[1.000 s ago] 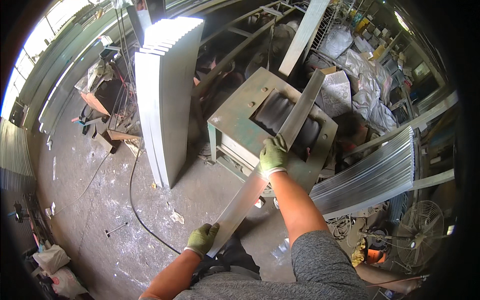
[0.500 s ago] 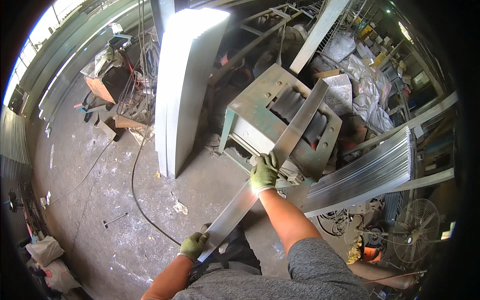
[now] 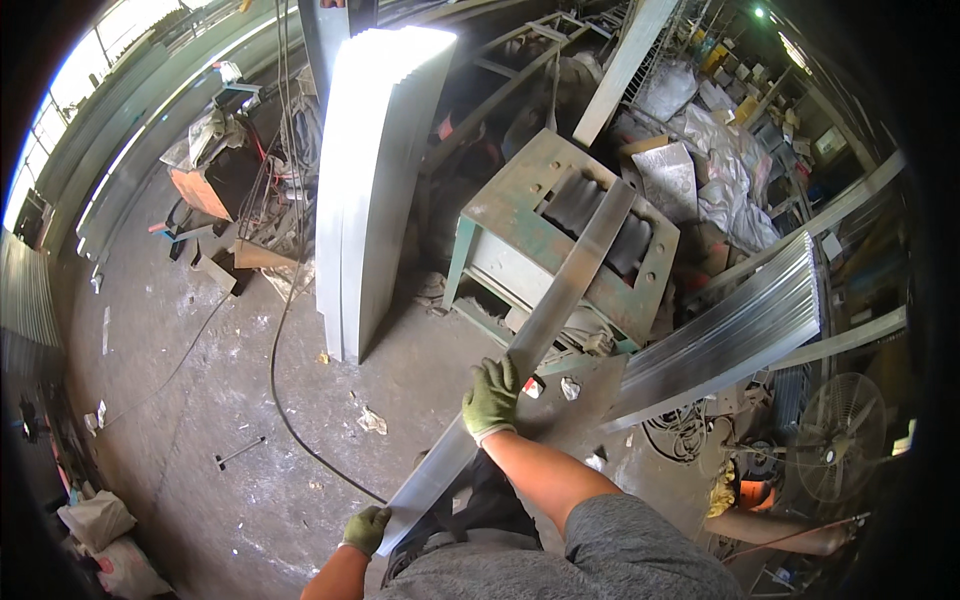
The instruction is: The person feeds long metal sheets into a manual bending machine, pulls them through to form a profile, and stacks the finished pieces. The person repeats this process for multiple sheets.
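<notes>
A long, narrow grey metal strip (image 3: pixel 560 300) runs diagonally from my lap up to the green roller machine (image 3: pixel 500 240). Its far end lies over the dark rollers (image 3: pixel 590 205) in the machine's top. My right hand (image 3: pixel 492 398), in a green glove, grips the strip near its middle. My left hand (image 3: pixel 365 528), also gloved, holds the strip's near end close to my body.
A tall stack of curved white metal sheets (image 3: pixel 365 180) leans upright left of the machine. Corrugated metal sheets (image 3: pixel 730 330) lie to the right, with a floor fan (image 3: pixel 835 450) beyond. A black cable (image 3: pixel 285 400) snakes over the concrete floor. Another person's arm (image 3: pixel 790 535) shows at lower right.
The strip has drawn back toward me, and both hands have moved down and closer to my body. The view has shifted so the machine and white sheets sit more central.
</notes>
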`<state>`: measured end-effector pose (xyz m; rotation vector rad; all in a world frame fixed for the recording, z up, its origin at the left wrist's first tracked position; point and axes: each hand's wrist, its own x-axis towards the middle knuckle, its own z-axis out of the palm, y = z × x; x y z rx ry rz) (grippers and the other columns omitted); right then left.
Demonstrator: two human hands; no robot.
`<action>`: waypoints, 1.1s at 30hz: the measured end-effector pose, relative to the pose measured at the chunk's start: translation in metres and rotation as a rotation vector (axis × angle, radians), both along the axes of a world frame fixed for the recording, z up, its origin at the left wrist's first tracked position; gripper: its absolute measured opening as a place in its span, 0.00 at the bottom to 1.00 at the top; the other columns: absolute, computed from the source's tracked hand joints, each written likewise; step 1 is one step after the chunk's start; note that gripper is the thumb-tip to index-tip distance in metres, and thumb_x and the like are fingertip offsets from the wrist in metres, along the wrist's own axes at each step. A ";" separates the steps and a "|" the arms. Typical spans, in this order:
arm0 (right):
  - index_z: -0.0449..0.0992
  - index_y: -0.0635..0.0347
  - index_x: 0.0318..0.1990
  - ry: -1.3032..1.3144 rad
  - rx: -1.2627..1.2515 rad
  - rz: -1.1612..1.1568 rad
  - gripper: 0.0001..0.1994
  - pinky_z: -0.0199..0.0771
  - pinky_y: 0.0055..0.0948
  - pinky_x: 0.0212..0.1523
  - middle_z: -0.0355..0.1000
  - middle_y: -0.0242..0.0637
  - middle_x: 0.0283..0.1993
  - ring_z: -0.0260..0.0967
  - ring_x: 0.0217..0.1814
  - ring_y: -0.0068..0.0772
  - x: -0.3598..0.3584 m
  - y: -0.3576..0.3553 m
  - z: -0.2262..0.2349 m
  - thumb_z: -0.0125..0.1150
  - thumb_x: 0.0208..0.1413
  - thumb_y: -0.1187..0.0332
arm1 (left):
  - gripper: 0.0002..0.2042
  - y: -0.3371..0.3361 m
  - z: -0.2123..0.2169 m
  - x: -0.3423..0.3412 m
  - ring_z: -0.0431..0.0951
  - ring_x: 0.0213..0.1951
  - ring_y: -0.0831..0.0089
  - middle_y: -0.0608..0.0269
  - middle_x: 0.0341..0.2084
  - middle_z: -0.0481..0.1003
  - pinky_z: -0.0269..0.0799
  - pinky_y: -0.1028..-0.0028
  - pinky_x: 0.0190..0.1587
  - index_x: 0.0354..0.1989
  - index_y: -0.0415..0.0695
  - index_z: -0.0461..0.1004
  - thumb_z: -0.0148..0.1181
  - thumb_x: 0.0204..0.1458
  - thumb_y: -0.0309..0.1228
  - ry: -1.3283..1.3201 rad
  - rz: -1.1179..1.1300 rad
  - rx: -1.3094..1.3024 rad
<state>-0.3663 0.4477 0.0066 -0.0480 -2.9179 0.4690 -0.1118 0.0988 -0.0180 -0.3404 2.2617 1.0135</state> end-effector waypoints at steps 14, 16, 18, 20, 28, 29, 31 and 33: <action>0.86 0.54 0.62 -0.015 -0.220 0.201 0.20 0.53 0.68 0.87 0.73 0.46 0.77 0.56 0.86 0.69 0.121 -0.082 0.017 0.67 0.66 0.59 | 0.25 -0.117 0.008 0.129 0.91 0.48 0.42 0.41 0.42 0.89 0.84 0.50 0.52 0.50 0.45 0.89 0.60 0.74 0.56 -0.090 0.016 -0.071; 0.86 0.55 0.62 0.006 -0.223 0.223 0.20 0.54 0.65 0.87 0.74 0.47 0.77 0.57 0.85 0.70 0.115 -0.075 0.020 0.66 0.67 0.60 | 0.25 -0.116 0.006 0.121 0.90 0.48 0.41 0.41 0.42 0.89 0.84 0.49 0.51 0.52 0.46 0.89 0.59 0.75 0.56 -0.102 0.038 -0.046; 0.86 0.56 0.63 0.016 -0.158 0.198 0.20 0.55 0.67 0.86 0.73 0.48 0.77 0.56 0.86 0.71 0.097 -0.058 0.021 0.65 0.68 0.59 | 0.26 -0.098 0.003 0.098 0.89 0.50 0.38 0.41 0.43 0.88 0.83 0.46 0.52 0.52 0.47 0.88 0.59 0.74 0.58 -0.069 -0.030 -0.102; 0.84 0.60 0.65 0.043 -0.093 0.196 0.22 0.52 0.68 0.87 0.71 0.51 0.78 0.54 0.88 0.71 0.063 -0.028 0.019 0.64 0.69 0.58 | 0.27 -0.063 0.002 0.063 0.88 0.53 0.36 0.40 0.45 0.88 0.82 0.45 0.55 0.53 0.48 0.89 0.60 0.72 0.60 -0.089 -0.046 -0.133; 0.75 0.71 0.72 0.204 0.043 0.182 0.28 0.54 0.66 0.88 0.66 0.58 0.81 0.53 0.89 0.72 -0.105 0.126 0.033 0.59 0.72 0.61 | 0.38 0.111 0.045 -0.129 0.87 0.57 0.35 0.36 0.51 0.88 0.81 0.45 0.60 0.57 0.42 0.85 0.64 0.64 0.71 -0.072 -0.172 -0.113; 0.75 0.71 0.72 0.227 0.033 0.144 0.28 0.55 0.65 0.88 0.66 0.58 0.81 0.55 0.88 0.71 -0.123 0.138 0.033 0.60 0.72 0.61 | 0.37 0.131 0.051 -0.150 0.87 0.58 0.35 0.35 0.52 0.88 0.81 0.45 0.61 0.55 0.42 0.85 0.65 0.64 0.70 -0.049 -0.143 -0.082; 0.75 0.70 0.73 0.255 0.032 0.057 0.28 0.59 0.64 0.86 0.67 0.59 0.80 0.60 0.85 0.70 -0.160 0.165 0.033 0.61 0.73 0.60 | 0.38 0.173 0.056 -0.201 0.86 0.59 0.33 0.34 0.51 0.87 0.80 0.44 0.61 0.55 0.42 0.85 0.62 0.64 0.71 -0.033 -0.187 -0.105; 0.77 0.69 0.69 0.320 -0.024 0.051 0.24 0.61 0.65 0.84 0.69 0.58 0.79 0.64 0.81 0.70 -0.170 0.179 0.030 0.63 0.72 0.64 | 0.40 0.213 0.063 -0.245 0.85 0.59 0.33 0.33 0.53 0.87 0.80 0.44 0.62 0.58 0.41 0.85 0.61 0.64 0.72 -0.033 -0.197 -0.074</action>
